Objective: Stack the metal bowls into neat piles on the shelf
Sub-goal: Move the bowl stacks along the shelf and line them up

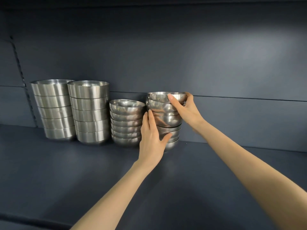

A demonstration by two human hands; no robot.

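From frame left I see a tall bowl pile (53, 110), a second tall pile (89, 112) and a shorter round-bowl pile (126, 122), mouths up, axes vertical, on the dark shelf (66, 171). At centre my left grip (152, 140), fingers straight, presses the crooked pile (167, 120), its upper bowls tilted. My right grip (187, 110) clamps the top bowl (157, 97). A dark back wall (166, 55) stands behind.

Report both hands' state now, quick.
Left hand: open, fingers flat against the rightmost bowl pile.
Right hand: closed grip on that pile's top bowl.
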